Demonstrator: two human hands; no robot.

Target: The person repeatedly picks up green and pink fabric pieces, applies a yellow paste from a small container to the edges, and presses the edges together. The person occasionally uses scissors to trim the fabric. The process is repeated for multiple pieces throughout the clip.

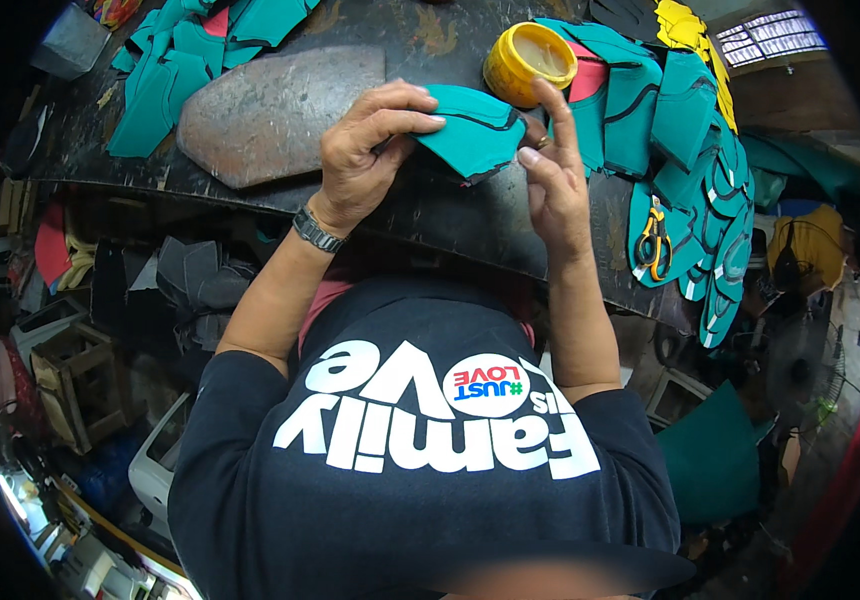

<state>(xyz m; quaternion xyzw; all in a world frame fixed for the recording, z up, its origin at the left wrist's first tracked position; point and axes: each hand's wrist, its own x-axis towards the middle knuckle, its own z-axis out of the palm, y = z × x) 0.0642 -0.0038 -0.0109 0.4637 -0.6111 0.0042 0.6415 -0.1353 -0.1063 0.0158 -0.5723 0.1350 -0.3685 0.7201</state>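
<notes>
A curved teal fabric piece [465,130] with dark, glossy bands along its edges is raised just above the table's near edge. My left hand [365,150] pinches its left end between thumb and fingers; a grey watch is on that wrist. At the piece's right corner is my right hand [558,175], its index finger stretched upward and its thumb apart, close to the edge. Its other fingers are bent and partly hidden, so contact with the corner is unclear. Just beyond stands a yellow round tub [530,64] with pale contents.
A worn, angular board [270,115] lies on the dark table [430,225] at left. Teal pieces [165,75] are piled at far left, and more teal pieces [635,105] at right. Yellow-handled scissors [654,240] rest on the right pile. Yellow pieces [685,30] sit behind.
</notes>
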